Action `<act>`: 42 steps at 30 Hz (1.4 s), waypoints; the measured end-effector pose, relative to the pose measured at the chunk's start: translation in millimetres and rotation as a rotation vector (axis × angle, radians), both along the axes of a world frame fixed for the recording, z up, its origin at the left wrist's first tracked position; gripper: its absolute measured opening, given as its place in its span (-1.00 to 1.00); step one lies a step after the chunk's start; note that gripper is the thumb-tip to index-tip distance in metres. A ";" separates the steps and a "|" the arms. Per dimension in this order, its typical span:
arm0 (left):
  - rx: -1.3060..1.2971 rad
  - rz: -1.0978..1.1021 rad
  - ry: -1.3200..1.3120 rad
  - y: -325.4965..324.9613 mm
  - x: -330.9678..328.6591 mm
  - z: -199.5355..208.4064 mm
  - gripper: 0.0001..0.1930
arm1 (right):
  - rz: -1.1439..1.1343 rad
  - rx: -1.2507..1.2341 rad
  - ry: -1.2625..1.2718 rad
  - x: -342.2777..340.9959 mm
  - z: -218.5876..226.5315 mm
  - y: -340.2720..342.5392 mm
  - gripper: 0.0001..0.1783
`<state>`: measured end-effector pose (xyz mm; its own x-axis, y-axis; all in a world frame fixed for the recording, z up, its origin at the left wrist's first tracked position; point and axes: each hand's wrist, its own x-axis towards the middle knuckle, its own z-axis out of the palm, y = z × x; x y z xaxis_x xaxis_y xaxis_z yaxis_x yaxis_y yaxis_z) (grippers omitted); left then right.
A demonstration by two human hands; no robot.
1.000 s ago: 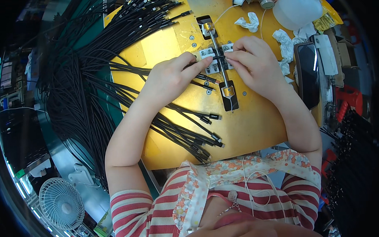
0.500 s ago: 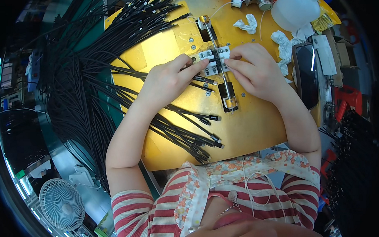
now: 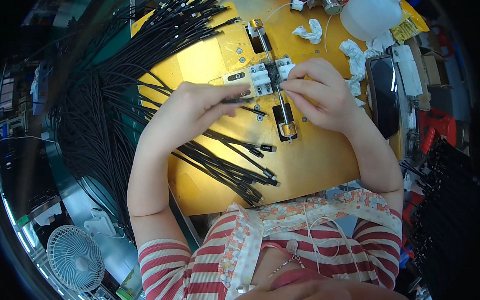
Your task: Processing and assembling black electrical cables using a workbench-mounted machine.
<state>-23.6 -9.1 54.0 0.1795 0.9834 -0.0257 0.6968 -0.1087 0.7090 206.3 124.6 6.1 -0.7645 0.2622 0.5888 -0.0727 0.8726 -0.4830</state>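
Observation:
A metal clamping fixture with white blocks [image 3: 260, 79] and a thin steel rod [image 3: 283, 109] stands on the gold-coloured plate. My left hand [image 3: 193, 109] is left of the blocks, thumb and forefinger closed about a black cable [image 3: 240, 101], whose end is smeared by motion. My right hand [image 3: 323, 97] is at the fixture's right side, fingertips pinched close to the right white block [image 3: 286, 69]; what they hold, if anything, is hidden. Several black cables with metal plug ends [image 3: 266, 148] lie below my left hand.
A large bundle of black cables [image 3: 96, 118] hangs over the left side. Crumpled white tissues [image 3: 354, 58], a dark phone [image 3: 383, 94] and a white plastic bottle [image 3: 371, 13] are at the right and far right. A white fan [image 3: 75, 257] stands lower left.
My left hand has drawn back left from the fixture and now grips a cable that lay beneath it. My right hand has stayed by the fixture's right block.

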 end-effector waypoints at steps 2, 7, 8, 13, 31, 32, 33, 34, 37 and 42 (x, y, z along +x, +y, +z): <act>0.010 -0.044 -0.067 -0.5 3.8 -4.1 -0.68 | 0.044 -0.113 0.026 -1.5 5.1 -7.2 -0.80; 0.056 -0.072 0.108 2.7 12.5 -24.3 -0.67 | 0.110 -0.295 0.111 -10.4 3.2 -24.5 -0.79; 0.098 -0.069 0.156 2.8 14.0 -27.3 -0.67 | 0.103 -0.269 0.101 -10.8 1.7 -24.3 -0.80; 0.336 0.023 0.200 8.1 23.8 -28.5 -0.70 | -0.008 -0.387 0.018 -5.4 1.9 -9.5 -0.88; 0.592 0.055 0.067 15.6 19.8 -57.8 -0.66 | -0.068 -0.427 -0.008 -7.7 -6.3 0.5 -0.88; 0.602 0.058 0.154 16.4 20.6 -57.0 -0.64 | -0.069 -0.427 -0.010 -7.7 -7.9 1.2 -0.88; 0.602 0.058 0.154 15.5 20.1 -58.0 -0.64 | -0.133 -0.410 -0.036 -8.5 -10.1 0.0 -0.89; 0.546 0.057 0.215 14.6 19.2 -59.9 -0.62 | -0.197 -0.394 -0.061 -9.3 -11.9 -0.7 -0.90; 0.434 0.051 0.282 12.6 19.4 -57.1 -0.58 | -0.223 -0.355 -0.095 -12.0 -15.0 1.0 -0.91; 0.360 0.033 0.302 11.3 19.6 -53.1 -0.53 | -0.193 -0.121 -0.151 -8.8 -10.8 2.0 -0.86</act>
<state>-4.0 2.3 0.9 0.1846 0.9444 0.2721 0.8734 -0.2846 0.3953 197.5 126.6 -4.7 -0.7705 0.4732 0.4272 0.1701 0.7984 -0.5776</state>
